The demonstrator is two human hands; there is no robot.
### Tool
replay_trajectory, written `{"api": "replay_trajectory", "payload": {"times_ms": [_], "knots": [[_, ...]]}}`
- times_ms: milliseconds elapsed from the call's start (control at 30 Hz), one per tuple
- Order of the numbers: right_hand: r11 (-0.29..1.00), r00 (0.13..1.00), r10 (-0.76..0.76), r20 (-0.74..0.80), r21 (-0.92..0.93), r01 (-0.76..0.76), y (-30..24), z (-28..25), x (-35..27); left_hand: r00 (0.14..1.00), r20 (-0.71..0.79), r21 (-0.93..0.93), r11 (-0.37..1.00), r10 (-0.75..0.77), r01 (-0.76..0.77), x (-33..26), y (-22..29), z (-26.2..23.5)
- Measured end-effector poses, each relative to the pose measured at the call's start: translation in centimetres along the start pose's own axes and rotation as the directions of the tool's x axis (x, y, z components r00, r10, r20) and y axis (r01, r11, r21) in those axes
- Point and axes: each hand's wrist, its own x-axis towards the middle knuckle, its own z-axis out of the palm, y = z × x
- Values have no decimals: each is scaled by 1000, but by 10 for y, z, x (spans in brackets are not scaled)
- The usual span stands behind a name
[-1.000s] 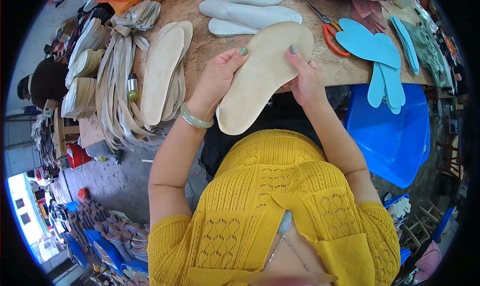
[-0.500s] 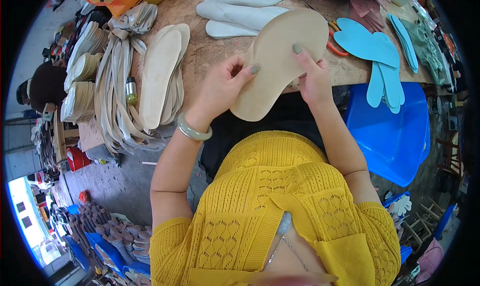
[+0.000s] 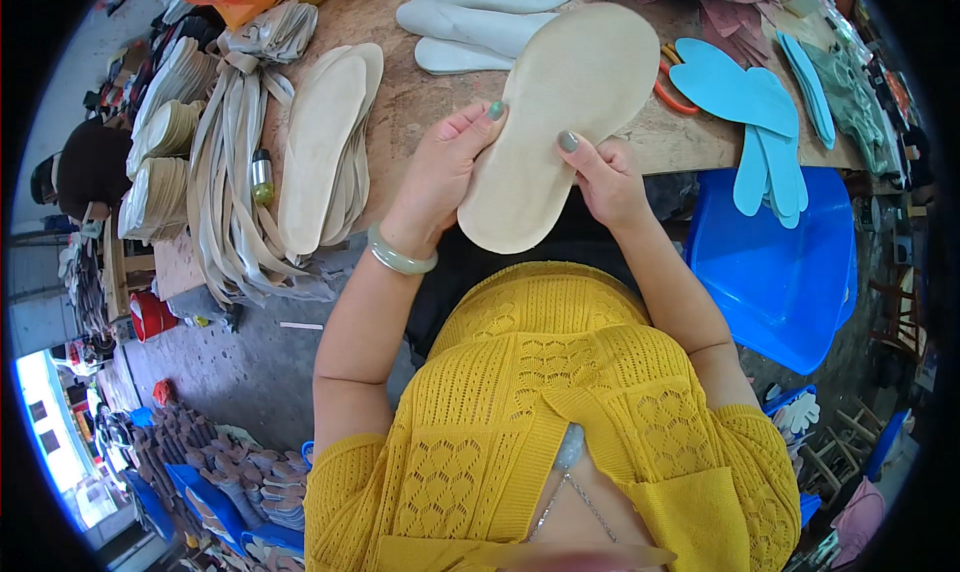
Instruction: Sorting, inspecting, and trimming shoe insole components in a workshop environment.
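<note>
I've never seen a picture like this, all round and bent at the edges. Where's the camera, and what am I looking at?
There's no machine here, just a person in a yellow knitted top. A camera worn on their head looks down, and its very wide lens bends the edges. Their left hand and right hand hold a beige insole-shaped piece between them. Beyond it, on the wooden table, lie similar white pieces and light blue pieces. At the left are more beige pieces and a bundle of pale strips. A blue tub sits near the table's right end.
</note>
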Motion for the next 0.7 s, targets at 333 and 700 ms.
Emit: {"api": "replay_trajectory", "payload": {"times_ms": [333, 700], "knots": [[909, 999, 43, 24, -415, -29, -3, 10, 10, 912, -32, 802, 555, 410, -221, 4, -5, -4], [972, 994, 54, -93, -223, -74, -17, 0, 37, 764, -150, 984, 167, 628, 56, -55, 90, -91]]}}
